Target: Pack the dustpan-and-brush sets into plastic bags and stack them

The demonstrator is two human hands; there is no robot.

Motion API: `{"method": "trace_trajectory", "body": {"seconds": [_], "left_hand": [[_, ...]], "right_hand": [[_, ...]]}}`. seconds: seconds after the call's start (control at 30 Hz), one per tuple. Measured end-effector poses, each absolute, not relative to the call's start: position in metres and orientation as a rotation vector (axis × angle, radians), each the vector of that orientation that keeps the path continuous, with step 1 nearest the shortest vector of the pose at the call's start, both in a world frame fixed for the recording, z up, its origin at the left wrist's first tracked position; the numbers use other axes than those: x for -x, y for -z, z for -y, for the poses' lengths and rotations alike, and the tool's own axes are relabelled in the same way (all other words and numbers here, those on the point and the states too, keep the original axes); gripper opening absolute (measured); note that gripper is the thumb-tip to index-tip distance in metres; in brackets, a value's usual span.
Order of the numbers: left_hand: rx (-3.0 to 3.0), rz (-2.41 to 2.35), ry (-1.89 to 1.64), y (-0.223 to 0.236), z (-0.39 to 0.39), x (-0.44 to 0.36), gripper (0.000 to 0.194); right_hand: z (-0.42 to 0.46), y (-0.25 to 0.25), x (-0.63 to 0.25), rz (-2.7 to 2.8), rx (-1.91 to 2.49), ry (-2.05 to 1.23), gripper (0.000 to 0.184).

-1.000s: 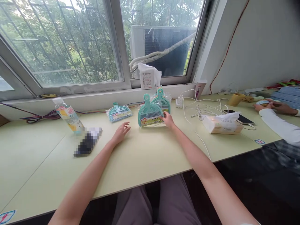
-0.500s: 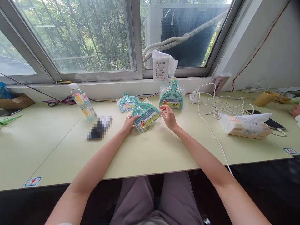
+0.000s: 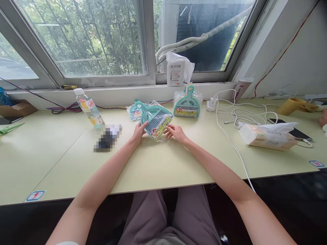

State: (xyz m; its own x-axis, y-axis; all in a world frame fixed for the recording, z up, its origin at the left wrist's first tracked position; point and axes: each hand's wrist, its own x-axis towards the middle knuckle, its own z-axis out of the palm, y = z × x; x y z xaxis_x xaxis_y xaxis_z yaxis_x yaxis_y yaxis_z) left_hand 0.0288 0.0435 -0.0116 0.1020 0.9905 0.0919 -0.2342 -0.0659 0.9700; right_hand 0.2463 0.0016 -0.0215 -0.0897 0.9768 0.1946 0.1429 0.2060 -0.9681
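Observation:
A packaged teal mini dustpan-and-brush set [image 3: 154, 119] is held tilted just above the pale green table [image 3: 158, 163]. My left hand [image 3: 138, 132] grips its lower left edge. My right hand [image 3: 176, 132] pinches its lower right corner. Behind it lies another wrapped teal set [image 3: 133, 112], partly hidden. A stack of the same wrapped sets [image 3: 187, 103] stands to the right, near the window sill.
A drink bottle [image 3: 88, 109] and a blurred dark object [image 3: 107, 137] sit to the left. White cables [image 3: 237, 115], a charger [image 3: 211, 103], a tissue pack [image 3: 268, 136] and a phone [image 3: 291, 131] lie right. A white package [image 3: 176, 70] stands on the sill.
My left hand came up and took hold of the set, which moved from the stack toward me and tilted. My right hand slid to its lower corner. The camera dipped and shifted.

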Motion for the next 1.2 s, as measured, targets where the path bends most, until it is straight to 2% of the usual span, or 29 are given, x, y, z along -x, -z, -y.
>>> {"method": "trace_trajectory", "body": {"seconds": [0.2,0.37,0.57,0.73,1.0,1.1,1.2], "left_hand": [[-1.242,-0.847,-1.057,0.009,-0.039,-0.031,0.048],[-1.306,-0.85,-0.899,0.01,-0.04,-0.029,0.053],[-1.271,-0.923,-0.93,0.02,-0.054,-0.023,0.052],[-1.209,-0.984,-1.137,0.024,-0.085,0.012,0.051],[-0.669,-1.177,-1.635,0.008,-0.095,0.058,0.026],[-0.621,-1.359,-1.726,0.006,-0.088,0.048,0.041],[-0.869,-1.53,-1.767,0.004,-0.079,0.038,0.053]], "right_hand": [[-0.008,0.021,-0.244,1.038,1.099,-1.117,0.021],[-0.005,0.013,-0.253,0.871,1.049,-1.216,0.026],[-0.005,0.0,-0.265,0.893,0.997,-1.233,0.03],[-0.007,-0.01,-0.28,0.932,0.957,-1.215,0.031],[-0.022,-0.003,-0.319,0.658,0.908,-1.083,0.027],[-0.026,0.004,-0.319,0.663,0.908,-1.098,0.029],[-0.026,0.008,-0.311,0.734,0.931,-1.119,0.032]]}}
